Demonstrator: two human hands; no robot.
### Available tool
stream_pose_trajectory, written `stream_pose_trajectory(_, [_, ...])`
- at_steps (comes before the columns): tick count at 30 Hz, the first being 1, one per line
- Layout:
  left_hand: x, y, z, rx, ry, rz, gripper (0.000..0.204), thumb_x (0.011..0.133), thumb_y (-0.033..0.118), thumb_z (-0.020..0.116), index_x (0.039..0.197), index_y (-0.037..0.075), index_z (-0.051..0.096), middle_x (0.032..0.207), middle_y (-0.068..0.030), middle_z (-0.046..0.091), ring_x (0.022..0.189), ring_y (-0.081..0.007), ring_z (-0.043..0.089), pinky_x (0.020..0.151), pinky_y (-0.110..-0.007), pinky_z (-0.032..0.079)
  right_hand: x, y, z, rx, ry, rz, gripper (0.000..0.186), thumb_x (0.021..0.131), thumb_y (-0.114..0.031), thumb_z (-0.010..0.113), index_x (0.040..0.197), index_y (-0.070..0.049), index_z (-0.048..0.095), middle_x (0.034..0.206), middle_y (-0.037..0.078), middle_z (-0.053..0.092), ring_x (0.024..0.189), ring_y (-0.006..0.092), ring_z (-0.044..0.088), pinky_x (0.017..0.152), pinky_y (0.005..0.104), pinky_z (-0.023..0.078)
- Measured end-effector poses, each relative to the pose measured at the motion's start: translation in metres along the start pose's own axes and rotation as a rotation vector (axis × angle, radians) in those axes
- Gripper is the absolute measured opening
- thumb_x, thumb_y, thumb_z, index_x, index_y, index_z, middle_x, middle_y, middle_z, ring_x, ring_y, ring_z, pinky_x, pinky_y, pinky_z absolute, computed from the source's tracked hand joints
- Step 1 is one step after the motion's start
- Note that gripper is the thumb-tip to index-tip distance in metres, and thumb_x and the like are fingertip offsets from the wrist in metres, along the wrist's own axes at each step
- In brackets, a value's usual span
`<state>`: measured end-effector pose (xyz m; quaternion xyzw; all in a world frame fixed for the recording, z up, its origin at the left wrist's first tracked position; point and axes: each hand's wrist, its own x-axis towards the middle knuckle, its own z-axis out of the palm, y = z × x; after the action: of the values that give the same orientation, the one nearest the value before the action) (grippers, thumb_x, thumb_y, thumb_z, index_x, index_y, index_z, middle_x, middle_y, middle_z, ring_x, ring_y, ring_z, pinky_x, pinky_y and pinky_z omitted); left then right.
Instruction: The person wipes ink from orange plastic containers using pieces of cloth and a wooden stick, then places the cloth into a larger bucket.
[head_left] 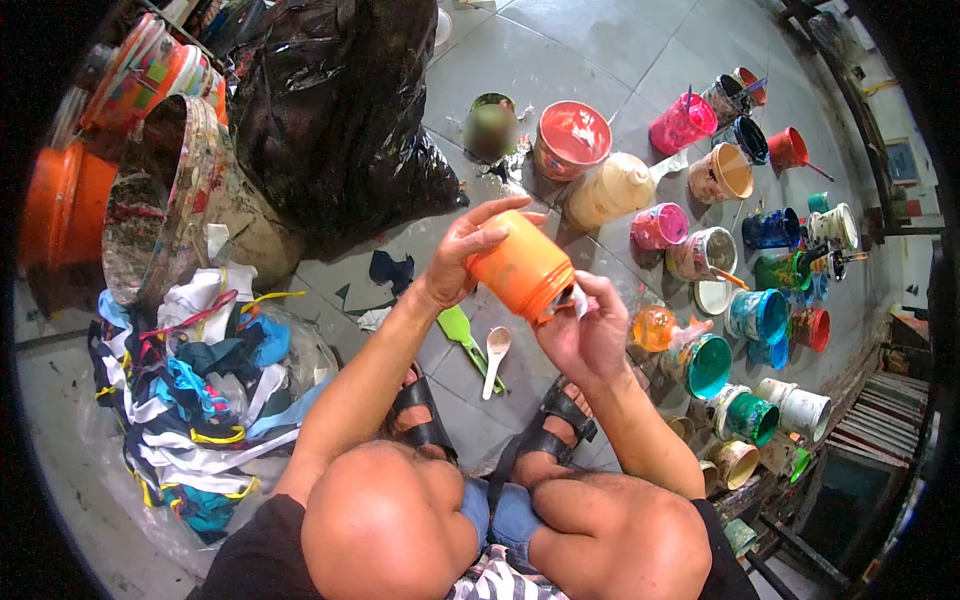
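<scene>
My left hand [465, 255] grips an orange plastic jar [515, 260] from the side, tilted on its side with its threaded mouth toward my right hand [590, 330]. My right hand is closed at that mouth, with a small white scrap [576, 298], seemingly cloth or paper, between its fingers. Below the jar on the tiled floor lie a green scraper-like tool [460, 335] and a white spoon [495, 360], between my sandalled feet. A translucent cream container [610, 190] is just beyond my hands, and an orange translucent container [652, 330] is to the right.
Several paint pots [755, 315] spread across the right. A black plastic bag [330, 110], a stained drum [145, 200] and orange buckets [55, 220] are at the left, above a heap of fabric scraps [200, 400]. A rack of framed screens [880, 410] stands at the far right.
</scene>
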<state>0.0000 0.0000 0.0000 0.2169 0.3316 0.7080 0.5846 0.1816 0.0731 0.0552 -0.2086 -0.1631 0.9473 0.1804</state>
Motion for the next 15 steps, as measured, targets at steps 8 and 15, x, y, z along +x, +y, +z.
stream_pose_trajectory(8, [0.014,0.005,0.029,-0.071,0.034,0.009,0.050,0.094,0.028,0.062,0.131,-0.005,0.058,0.107,-0.0122,0.067,0.097,-0.0191,0.068,0.091,-0.033,0.055,-0.024,0.001,0.015,-0.252,0.012,-0.105,0.046,0.093,-0.029,0.057,0.126,0.003,0.058,0.120,0.011,0.066,0.111,0.0219,0.062,0.103,0.0366,0.045])
stream_pose_trajectory(15, [0.006,0.018,0.034,-0.028,0.144,-0.147,0.045,0.091,0.028,0.065,0.119,-0.007,0.066,0.102,-0.0134,0.068,0.091,-0.0200,0.069,0.086,-0.033,0.056,-0.037,0.010,0.019,-1.090,-0.050,-0.308,0.047,0.078,-0.015,0.079,0.120,-0.002,0.062,0.105,0.010,0.067,0.093,0.0241,0.065,0.086,0.0371,0.053])
